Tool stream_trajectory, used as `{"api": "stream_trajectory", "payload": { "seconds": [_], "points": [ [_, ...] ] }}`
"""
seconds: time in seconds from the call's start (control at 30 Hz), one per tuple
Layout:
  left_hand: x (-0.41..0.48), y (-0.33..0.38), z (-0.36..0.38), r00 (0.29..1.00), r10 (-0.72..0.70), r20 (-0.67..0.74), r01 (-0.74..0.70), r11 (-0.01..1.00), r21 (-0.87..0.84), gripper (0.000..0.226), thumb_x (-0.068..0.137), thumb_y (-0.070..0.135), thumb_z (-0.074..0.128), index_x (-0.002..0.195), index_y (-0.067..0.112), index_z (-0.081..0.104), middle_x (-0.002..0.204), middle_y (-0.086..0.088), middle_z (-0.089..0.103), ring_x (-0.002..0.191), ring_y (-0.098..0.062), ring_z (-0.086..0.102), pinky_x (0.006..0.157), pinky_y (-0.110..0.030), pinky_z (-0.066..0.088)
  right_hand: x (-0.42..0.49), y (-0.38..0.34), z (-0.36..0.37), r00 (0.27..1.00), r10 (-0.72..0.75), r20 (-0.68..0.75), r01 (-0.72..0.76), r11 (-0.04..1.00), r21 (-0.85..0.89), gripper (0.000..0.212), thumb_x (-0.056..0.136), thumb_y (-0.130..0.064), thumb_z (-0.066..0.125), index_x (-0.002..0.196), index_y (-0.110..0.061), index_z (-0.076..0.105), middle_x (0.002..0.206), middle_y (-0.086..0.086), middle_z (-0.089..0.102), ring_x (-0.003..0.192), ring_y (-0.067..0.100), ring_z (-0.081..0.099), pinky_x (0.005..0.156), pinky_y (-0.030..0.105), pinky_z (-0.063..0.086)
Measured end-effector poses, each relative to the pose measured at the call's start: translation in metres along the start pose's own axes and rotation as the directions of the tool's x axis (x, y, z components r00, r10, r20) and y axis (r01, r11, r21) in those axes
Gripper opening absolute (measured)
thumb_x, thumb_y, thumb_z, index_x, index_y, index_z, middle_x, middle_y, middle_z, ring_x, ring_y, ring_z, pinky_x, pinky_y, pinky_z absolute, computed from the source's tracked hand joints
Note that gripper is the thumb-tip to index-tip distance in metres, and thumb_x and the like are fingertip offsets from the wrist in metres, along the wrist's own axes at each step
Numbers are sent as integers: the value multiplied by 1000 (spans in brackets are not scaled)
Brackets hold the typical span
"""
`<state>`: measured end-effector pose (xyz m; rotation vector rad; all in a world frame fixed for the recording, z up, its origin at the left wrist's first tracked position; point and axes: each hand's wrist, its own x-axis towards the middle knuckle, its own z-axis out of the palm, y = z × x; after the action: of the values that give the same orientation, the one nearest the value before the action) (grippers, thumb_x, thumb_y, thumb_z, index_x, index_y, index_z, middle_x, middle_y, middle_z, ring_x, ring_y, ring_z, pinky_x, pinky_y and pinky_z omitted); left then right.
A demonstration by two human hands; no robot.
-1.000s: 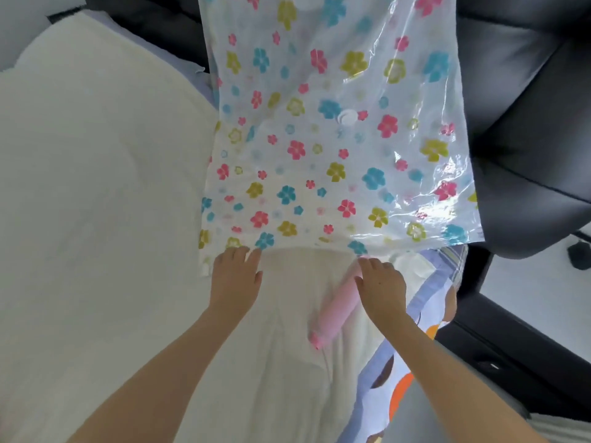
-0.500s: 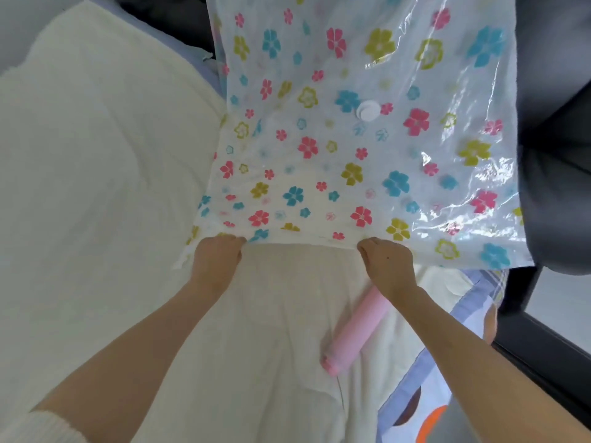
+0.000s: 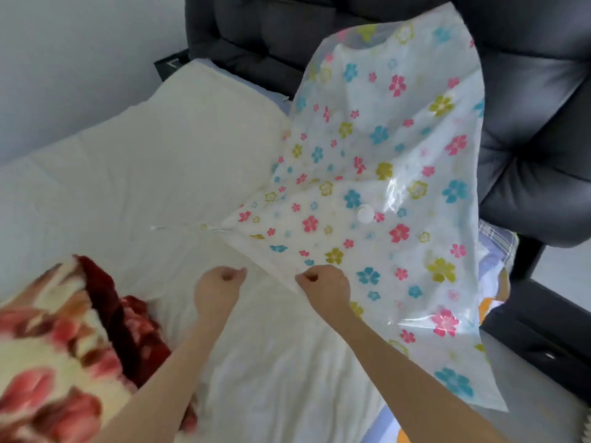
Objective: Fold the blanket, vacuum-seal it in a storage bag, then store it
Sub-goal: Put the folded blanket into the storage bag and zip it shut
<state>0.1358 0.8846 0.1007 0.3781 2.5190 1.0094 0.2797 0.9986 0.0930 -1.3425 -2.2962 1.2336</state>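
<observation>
Hands: two in view.

The right hand (image 3: 323, 287) is closed, fingers curled, pinching the near edge of the storage bag (image 3: 383, 148). The left hand (image 3: 219, 282) is curled into a fist just beside that same edge, to the left of the right hand. Whether it holds any of the plastic cannot be told.

Storage bag: one, of clear plastic printed with pink, blue and yellow flowers. It spreads away from the right hand, forward and to the right, lifted and rumpled. Its far end drapes against one dark padded chair (image 3: 537, 129).

Valve (image 3: 365, 214): one, white and round, on the bag's upper face, ahead of the right hand.

A thin strip (image 3: 179, 227) trails from the bag's left corner, ahead of the left hand.

Blanket (image 3: 48, 346): one, cream with red flowers and blurred. It lies bunched to the left of the left forearm, outside the bag.

Both rest over one bed (image 3: 128, 187) with a cream cover, which lies beneath both hands.

One patterned sheet (image 3: 497, 241) shows at the bed's right edge, beyond the bag.
</observation>
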Motion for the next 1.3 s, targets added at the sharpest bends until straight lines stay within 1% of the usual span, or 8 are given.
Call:
{"api": "stream_trajectory", "payload": {
  "seconds": [0.13,0.23,0.47,0.67,0.87,1.03,1.2,1.3],
  "points": [
    [-58,-57,-18,950,-157,269,249,902,-354,19,83,32,70,72,18,66,80,-3,66,76,-20,61,79,-35,52,-68,-18,58,979,176,106,-197,951,238,29,84,-21,66,64,-1,64,57,5,47,54,17,41,53,24,31],
    [-72,-82,-19,907,-202,369,372,795,-479,23,84,31,70,74,12,63,81,-6,61,80,-22,60,79,-36,54,-95,-22,86,961,226,156,-262,928,264,33,82,-12,64,52,-11,52,51,3,41,53,19,36,56,25,33],
    [-80,-96,-14,926,-158,343,343,732,-589,7,86,10,66,90,5,65,77,-10,62,74,-23,61,74,-37,58,-103,-17,112,958,270,97,-286,927,241,19,77,-5,56,61,5,57,59,11,43,59,19,36,57,28,30],
    [-67,-108,-24,994,77,83,-80,996,32,26,82,9,57,59,13,47,58,2,48,66,-20,49,59,-25,33,-76,-22,104,970,236,-62,-231,970,72,25,84,-9,51,66,5,61,59,9,51,55,20,45,52,26,34],
    [-59,-131,-77,975,-184,125,155,966,208,15,71,5,53,58,8,45,54,-4,51,57,-24,54,50,-26,37,-19,-113,-14,854,20,-519,-102,986,-130,33,88,-7,43,56,-10,37,52,1,29,54,19,32,45,27,19],
    [-44,-102,-124,953,-271,138,243,951,189,25,79,2,52,56,7,45,23,5,39,33,-13,46,34,-20,35,-15,-218,-115,571,-194,-798,77,980,-183,27,93,-14,38,75,-5,56,71,9,49,63,16,35,55,27,16],
    [-33,-64,-147,946,-259,196,233,961,146,16,86,11,56,75,4,46,74,-13,66,56,-25,66,71,-37,58,-36,-245,-118,388,-398,-832,288,909,-300,21,86,-8,41,68,-15,49,71,1,44,58,16,34,54,28,12],
    [-42,-23,-178,994,98,44,-107,868,486,31,94,35,49,87,6,54,82,-6,64,73,-21,62,71,-32,48,-39,-232,-88,405,-531,-744,366,840,-400,21,79,0,50,63,-13,50,65,3,49,48,20,38,44,28,18]
  ]
}}
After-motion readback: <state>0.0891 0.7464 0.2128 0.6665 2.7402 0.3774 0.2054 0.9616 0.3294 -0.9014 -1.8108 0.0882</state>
